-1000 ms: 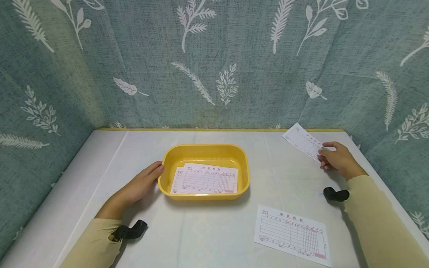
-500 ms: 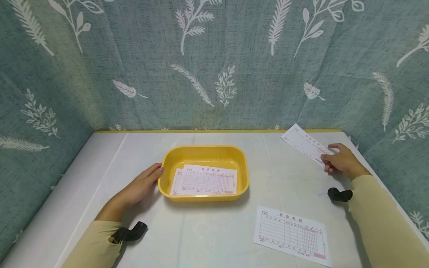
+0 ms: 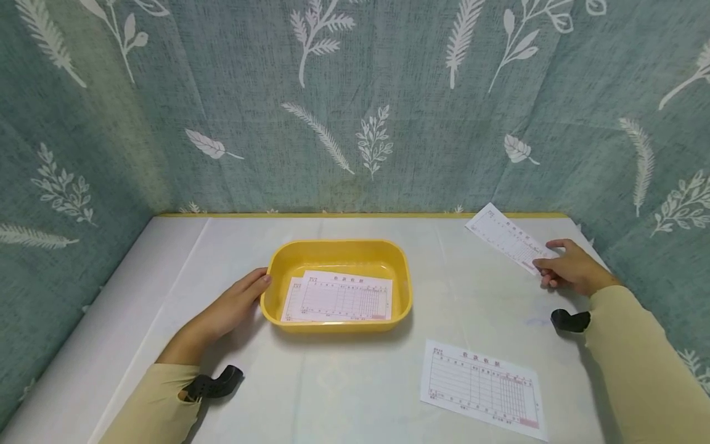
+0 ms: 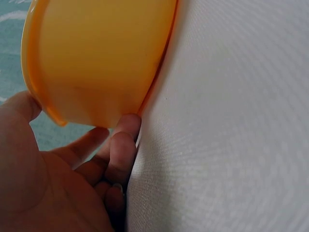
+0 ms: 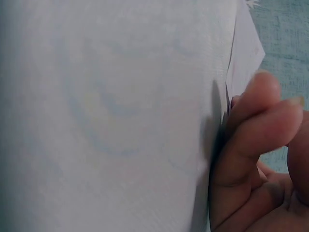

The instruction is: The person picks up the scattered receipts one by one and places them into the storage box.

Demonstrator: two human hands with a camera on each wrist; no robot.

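My left hand (image 3: 240,303) grips the left end of a yellow plastic basin (image 3: 407,277), with the thumb at the rim and fingers against the outer wall in the left wrist view. Two printed receipt slips (image 3: 346,299) overlap inside the basin. At the back right, another receipt slip (image 3: 501,231) lies slanted on the table. My right hand (image 3: 574,266) is at its near right end, index finger and thumb apart. In the right wrist view the fingers (image 5: 260,125) are bent beside the slip's edge; no pinch on it shows.
One more receipt slip (image 3: 482,391) lies on the white tabletop (image 3: 344,388) at the front right. Patterned green cloth (image 3: 333,123) closes off the back and both sides. A black wrist mount (image 3: 570,320) sits at each sleeve.
My right hand has slid slightly right along the slanted slip toward its near end, while that slip stays in place. The left hand and basin have not moved.
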